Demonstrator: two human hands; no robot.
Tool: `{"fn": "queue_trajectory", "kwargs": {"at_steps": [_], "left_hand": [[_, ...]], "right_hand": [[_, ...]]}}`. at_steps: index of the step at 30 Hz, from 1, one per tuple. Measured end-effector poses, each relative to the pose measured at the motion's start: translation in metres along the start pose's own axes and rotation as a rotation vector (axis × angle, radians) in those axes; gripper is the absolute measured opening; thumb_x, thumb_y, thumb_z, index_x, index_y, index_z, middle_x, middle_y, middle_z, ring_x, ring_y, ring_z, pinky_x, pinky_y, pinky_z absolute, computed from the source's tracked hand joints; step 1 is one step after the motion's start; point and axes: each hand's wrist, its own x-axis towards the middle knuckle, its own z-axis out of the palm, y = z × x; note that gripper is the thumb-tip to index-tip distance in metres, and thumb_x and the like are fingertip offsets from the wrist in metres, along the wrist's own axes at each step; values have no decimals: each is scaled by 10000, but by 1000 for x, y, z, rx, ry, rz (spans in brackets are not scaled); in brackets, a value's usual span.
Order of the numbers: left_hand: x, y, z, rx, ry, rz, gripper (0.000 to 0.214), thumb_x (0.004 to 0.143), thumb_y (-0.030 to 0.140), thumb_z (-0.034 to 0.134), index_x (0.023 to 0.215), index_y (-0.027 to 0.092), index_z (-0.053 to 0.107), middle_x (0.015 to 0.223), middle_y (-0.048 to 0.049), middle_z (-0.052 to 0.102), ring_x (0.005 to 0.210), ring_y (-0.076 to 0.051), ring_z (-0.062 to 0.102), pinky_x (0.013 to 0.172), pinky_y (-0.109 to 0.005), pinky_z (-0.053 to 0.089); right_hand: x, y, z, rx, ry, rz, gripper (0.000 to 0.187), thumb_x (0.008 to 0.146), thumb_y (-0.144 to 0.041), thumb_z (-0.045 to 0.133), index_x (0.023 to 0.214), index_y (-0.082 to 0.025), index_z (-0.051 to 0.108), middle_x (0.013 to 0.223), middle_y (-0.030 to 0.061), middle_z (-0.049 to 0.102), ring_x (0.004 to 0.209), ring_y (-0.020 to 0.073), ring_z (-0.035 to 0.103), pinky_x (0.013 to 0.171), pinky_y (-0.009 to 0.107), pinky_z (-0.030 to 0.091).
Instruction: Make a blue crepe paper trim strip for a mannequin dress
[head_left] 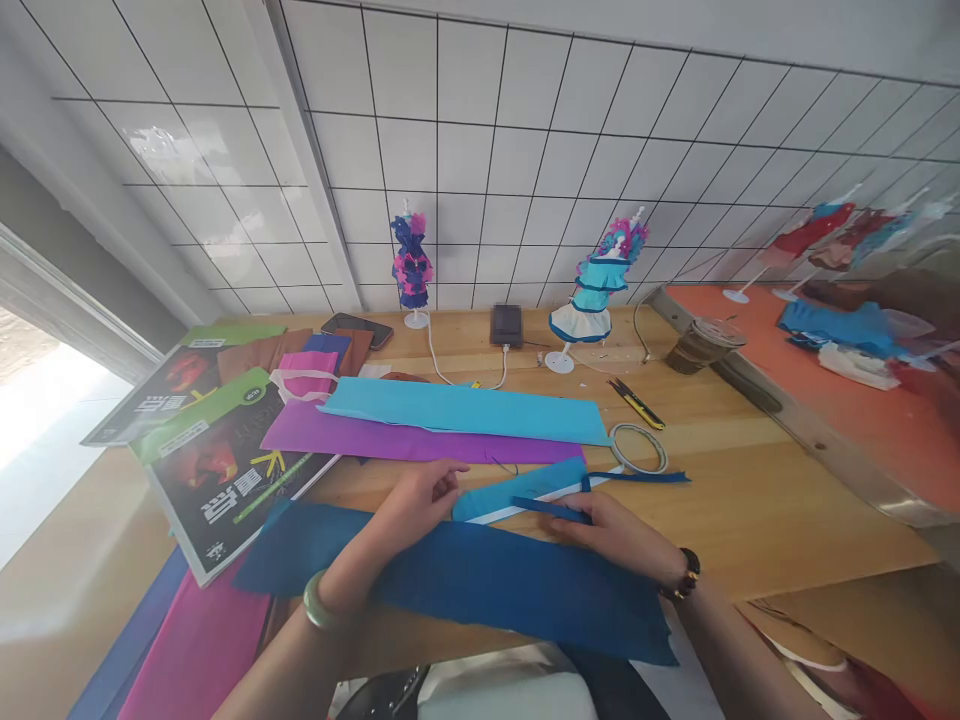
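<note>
My left hand [421, 505] is closed with curled fingers at the left end of a blue piece with a white edge [487, 492]; whether it grips that end is hidden. Between the fingers of my right hand [604, 530] is a narrow dark blue strip [540, 506], which lies across the blue piece. Another dark blue strip [645, 477] stretches to the right past a roll of tape [638, 448]. Under both wrists spreads a wide dark blue sheet [480, 575], partly covered by my arms.
A light blue sheet [465, 408] overlaps a purple sheet [420, 441]. Magazines [214, 490] lie at left. A yellow cutter [637, 405], a cup [703, 347], a phone [360, 328] and two dressed miniature stands, one blue-and-pink [412, 262], one light blue [600, 285], stand or lie farther back.
</note>
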Motion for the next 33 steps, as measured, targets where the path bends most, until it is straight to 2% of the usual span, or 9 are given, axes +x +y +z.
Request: {"fn": "queue_trajectory", "kwargs": {"at_steps": [4, 7, 10, 16, 19, 21, 25, 29, 33], "left_hand": [[0, 1, -7, 161, 7, -6, 209, 831, 328, 470, 967, 204, 570, 727, 0, 622, 622, -126, 556, 573, -218, 404], [-3, 4, -14, 261, -56, -18, 166, 820, 348, 480, 799, 205, 562, 654, 18, 624, 597, -131, 548, 535, -219, 357], [-7, 7, -22, 285, -146, -62, 246, 808, 400, 479, 688, 195, 540, 635, 15, 631, 576, -131, 549, 515, -221, 344], [-18, 12, -34, 168, -456, -247, 309, 741, 477, 506, 674, 184, 580, 571, 20, 598, 424, -109, 509, 426, -219, 346], [-21, 12, -36, 95, -648, -302, 249, 725, 412, 517, 686, 183, 606, 556, 23, 579, 408, -103, 503, 423, -212, 369], [-22, 12, -38, 79, -704, -323, 209, 722, 360, 504, 689, 183, 609, 549, 23, 580, 394, -95, 486, 423, -208, 371], [-22, 7, -42, 104, -585, -276, 209, 737, 324, 448, 654, 175, 569, 539, 13, 594, 386, -97, 476, 426, -212, 371], [-20, 2, -43, 141, -370, -353, 254, 775, 398, 411, 743, 179, 535, 518, 2, 592, 376, -115, 472, 386, -214, 359], [-18, 1, -42, 87, -282, -386, 335, 787, 473, 400, 825, 170, 537, 553, -12, 599, 371, -110, 446, 338, -201, 331]], "right_hand": [[2, -6, 11, -53, 22, -107, 290, 859, -402, 456, 890, -215, 677, 838, 15, 664, 783, 179, 581, 706, 277, 439], [6, -7, 24, -171, 101, -195, 229, 863, -350, 487, 949, -231, 664, 882, 28, 654, 850, 180, 582, 774, 291, 434], [11, -8, 35, -275, 146, -249, 193, 857, -293, 508, 963, -218, 652, 888, 39, 639, 867, 179, 586, 781, 294, 443], [23, -14, 48, -469, 134, -348, 174, 846, -172, 496, 961, -192, 625, 923, 46, 615, 824, 171, 595, 719, 289, 458], [27, -20, 54, -569, 132, -425, 153, 865, -202, 485, 934, -181, 620, 886, 46, 605, 764, 164, 587, 645, 274, 439], [30, -26, 59, -624, 129, -484, 164, 884, -234, 469, 921, -178, 619, 855, 44, 600, 719, 153, 575, 600, 260, 412], [35, -39, 73, -736, 107, -590, 182, 899, -243, 451, 920, -165, 614, 815, 44, 593, 648, 137, 545, 527, 248, 350], [41, -51, 86, -844, 106, -664, 198, 914, -178, 401, 899, -144, 595, 800, 58, 578, 626, 140, 519, 501, 256, 313], [45, -64, 95, -926, 70, -682, 210, 895, -95, 375, 840, -116, 577, 779, 73, 562, 608, 148, 510, 468, 266, 286]]}}
